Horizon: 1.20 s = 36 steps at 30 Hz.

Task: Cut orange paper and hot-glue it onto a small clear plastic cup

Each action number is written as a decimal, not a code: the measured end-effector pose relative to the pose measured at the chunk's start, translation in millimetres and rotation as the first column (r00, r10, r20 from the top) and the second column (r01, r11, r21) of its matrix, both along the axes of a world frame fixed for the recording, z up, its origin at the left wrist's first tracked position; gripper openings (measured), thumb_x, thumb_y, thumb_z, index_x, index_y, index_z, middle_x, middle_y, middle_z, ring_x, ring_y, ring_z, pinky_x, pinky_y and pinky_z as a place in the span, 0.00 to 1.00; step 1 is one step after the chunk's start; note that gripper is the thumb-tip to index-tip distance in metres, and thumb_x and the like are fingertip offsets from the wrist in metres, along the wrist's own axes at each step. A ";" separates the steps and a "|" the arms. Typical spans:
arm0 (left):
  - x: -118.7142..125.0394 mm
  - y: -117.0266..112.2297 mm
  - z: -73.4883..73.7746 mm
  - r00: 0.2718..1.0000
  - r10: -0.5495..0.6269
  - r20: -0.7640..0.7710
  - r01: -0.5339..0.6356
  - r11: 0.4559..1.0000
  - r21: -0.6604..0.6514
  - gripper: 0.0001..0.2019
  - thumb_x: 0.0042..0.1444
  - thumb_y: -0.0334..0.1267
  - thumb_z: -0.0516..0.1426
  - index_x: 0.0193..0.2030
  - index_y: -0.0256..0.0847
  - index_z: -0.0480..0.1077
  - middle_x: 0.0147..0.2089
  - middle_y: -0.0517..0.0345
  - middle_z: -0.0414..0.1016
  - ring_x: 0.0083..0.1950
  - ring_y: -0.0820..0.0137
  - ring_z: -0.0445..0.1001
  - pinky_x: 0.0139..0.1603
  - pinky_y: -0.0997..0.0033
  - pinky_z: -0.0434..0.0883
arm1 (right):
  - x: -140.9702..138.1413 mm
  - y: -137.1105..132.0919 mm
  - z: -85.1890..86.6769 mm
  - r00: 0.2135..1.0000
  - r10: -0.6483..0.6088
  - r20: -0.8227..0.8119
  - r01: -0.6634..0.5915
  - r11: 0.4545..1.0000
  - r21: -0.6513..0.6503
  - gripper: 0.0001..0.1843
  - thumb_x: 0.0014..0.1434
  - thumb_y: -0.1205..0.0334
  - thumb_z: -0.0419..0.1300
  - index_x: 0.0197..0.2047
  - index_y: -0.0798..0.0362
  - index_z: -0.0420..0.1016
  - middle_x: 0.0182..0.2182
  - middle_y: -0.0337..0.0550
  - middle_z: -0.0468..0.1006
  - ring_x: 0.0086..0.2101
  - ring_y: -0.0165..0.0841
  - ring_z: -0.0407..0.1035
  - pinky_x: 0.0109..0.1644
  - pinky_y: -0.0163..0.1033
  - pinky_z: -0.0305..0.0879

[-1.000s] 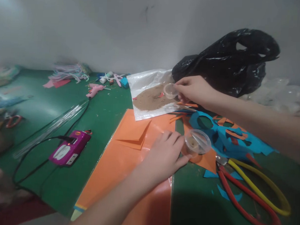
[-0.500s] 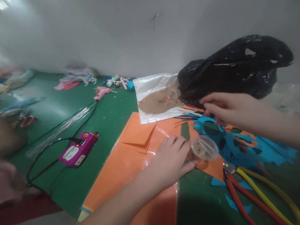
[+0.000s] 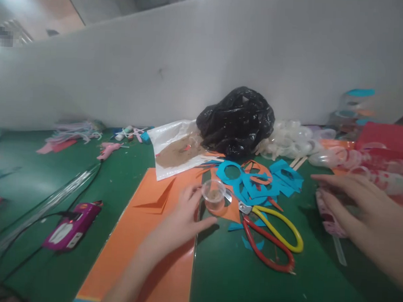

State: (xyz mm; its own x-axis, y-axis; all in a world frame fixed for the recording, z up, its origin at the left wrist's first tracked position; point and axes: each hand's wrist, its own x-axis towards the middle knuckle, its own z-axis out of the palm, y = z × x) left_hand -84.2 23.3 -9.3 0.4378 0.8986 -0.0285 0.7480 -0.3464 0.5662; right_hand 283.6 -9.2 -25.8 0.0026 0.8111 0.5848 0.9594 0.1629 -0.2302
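Note:
My left hand rests by a clear plastic cup, thumb stretched apart and fingertips at or near the cup's left side. Something brownish shows at the cup's bottom. The cup stands on an orange paper scrap. Over on the right, my right hand has its index finger and thumb apart, over a pink glue gun with a clear glue stick; the hand partly hides it. Between the hands lie scissors with one yellow and one red handle.
Orange sheets lie under my left arm. Behind are sand on a white plastic sheet, a black plastic bag, blue paper cutouts and clear plastic cups. A purple power box with cables is left.
My right hand has moved from beside the black bag to the glue gun on the right. The bag has settled lower. My view has turned right; my left hand stays by the cup.

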 end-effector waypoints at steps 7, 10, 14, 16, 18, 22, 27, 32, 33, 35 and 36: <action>-53.7 -11.6 13.2 0.884 0.455 -0.108 -0.389 0.843 0.371 0.25 0.66 0.52 0.54 0.65 0.44 0.64 0.67 0.45 0.66 0.71 0.52 0.62 0.71 0.48 0.65 | 2.1 -3.4 -0.3 0.986 0.023 0.166 -0.052 0.984 0.171 0.14 0.72 0.49 0.49 0.50 0.43 0.72 0.39 0.49 0.82 0.37 0.46 0.78 0.35 0.49 0.71; -77.2 -0.1 4.4 0.825 0.520 -0.222 -0.440 0.837 0.326 0.27 0.64 0.53 0.52 0.62 0.37 0.66 0.63 0.41 0.69 0.68 0.48 0.65 0.68 0.45 0.66 | 0.8 -5.6 -0.9 0.975 0.048 0.215 -0.094 0.973 0.211 0.12 0.72 0.52 0.50 0.45 0.46 0.72 0.34 0.48 0.83 0.34 0.45 0.79 0.32 0.47 0.69; -83.9 8.8 4.1 0.816 0.495 -0.299 -0.477 0.868 0.137 0.23 0.66 0.53 0.48 0.55 0.38 0.71 0.56 0.44 0.74 0.60 0.51 0.73 0.62 0.50 0.69 | -4.2 -3.7 -0.4 0.969 0.111 0.219 -0.162 0.960 0.229 0.10 0.72 0.58 0.51 0.44 0.49 0.73 0.30 0.47 0.82 0.29 0.44 0.78 0.32 0.46 0.69; -82.0 9.6 5.9 0.827 0.485 -0.286 -0.463 0.875 0.143 0.23 0.68 0.51 0.45 0.53 0.39 0.72 0.55 0.44 0.76 0.59 0.52 0.74 0.60 0.53 0.70 | -6.5 -2.4 -0.8 0.962 0.144 0.232 -0.199 0.951 0.237 0.10 0.72 0.60 0.51 0.43 0.51 0.73 0.30 0.47 0.82 0.28 0.43 0.78 0.34 0.45 0.70; -81.0 10.1 3.9 0.847 0.451 -0.282 -0.412 0.891 0.189 0.21 0.68 0.45 0.43 0.51 0.38 0.73 0.53 0.43 0.78 0.57 0.54 0.76 0.58 0.54 0.71 | -9.8 -1.8 -1.8 0.959 0.159 0.235 -0.218 0.943 0.251 0.10 0.71 0.61 0.52 0.43 0.52 0.74 0.30 0.47 0.82 0.28 0.42 0.78 0.34 0.44 0.70; -84.2 12.8 -15.2 0.843 0.423 -0.333 -0.297 0.881 0.367 0.20 0.66 0.36 0.41 0.47 0.37 0.74 0.51 0.39 0.79 0.56 0.52 0.76 0.60 0.52 0.70 | -22.8 -2.8 -3.8 0.962 0.175 0.210 -0.236 0.920 0.314 0.07 0.69 0.65 0.56 0.42 0.53 0.75 0.29 0.45 0.82 0.28 0.39 0.77 0.33 0.41 0.68; -88.1 14.1 -33.9 0.822 0.503 -0.265 -0.326 0.799 0.505 0.23 0.71 0.40 0.39 0.55 0.36 0.72 0.54 0.39 0.77 0.56 0.52 0.74 0.61 0.51 0.69 | -38.7 -2.0 -10.7 0.930 0.268 0.253 -0.344 0.877 0.336 0.07 0.68 0.70 0.57 0.41 0.52 0.76 0.28 0.41 0.83 0.27 0.36 0.76 0.36 0.40 0.68; -81.8 9.2 -24.8 0.829 0.496 -0.258 -0.338 0.812 0.477 0.21 0.70 0.41 0.42 0.53 0.40 0.75 0.58 0.43 0.78 0.59 0.51 0.74 0.58 0.54 0.71 | -43.8 0.3 -21.8 0.913 0.340 0.224 -0.394 0.875 0.280 0.07 0.69 0.68 0.57 0.42 0.53 0.78 0.30 0.43 0.84 0.29 0.36 0.75 0.35 0.41 0.66; -79.8 7.6 -22.5 0.823 0.508 -0.254 -0.350 0.806 0.478 0.21 0.70 0.41 0.42 0.52 0.41 0.76 0.58 0.44 0.79 0.58 0.51 0.74 0.56 0.55 0.71 | -44.6 0.5 -23.1 0.915 0.346 0.208 -0.394 0.880 0.267 0.08 0.69 0.67 0.57 0.42 0.53 0.78 0.30 0.42 0.84 0.29 0.36 0.75 0.35 0.41 0.66; -76.2 5.0 -19.6 0.823 0.513 -0.244 -0.360 0.804 0.474 0.22 0.70 0.44 0.43 0.48 0.42 0.77 0.55 0.46 0.80 0.56 0.52 0.75 0.53 0.57 0.72 | -46.4 0.4 -24.2 0.914 0.362 0.186 -0.401 0.879 0.259 0.09 0.69 0.66 0.56 0.41 0.52 0.78 0.30 0.42 0.83 0.29 0.35 0.75 0.36 0.40 0.66; -74.7 4.1 -18.9 0.829 0.508 -0.235 -0.363 0.808 0.464 0.22 0.71 0.46 0.42 0.46 0.43 0.77 0.54 0.46 0.81 0.55 0.53 0.76 0.52 0.59 0.72 | -47.3 0.3 -24.3 0.913 0.367 0.178 -0.403 0.877 0.261 0.09 0.69 0.66 0.56 0.41 0.52 0.78 0.30 0.42 0.84 0.29 0.35 0.75 0.36 0.40 0.66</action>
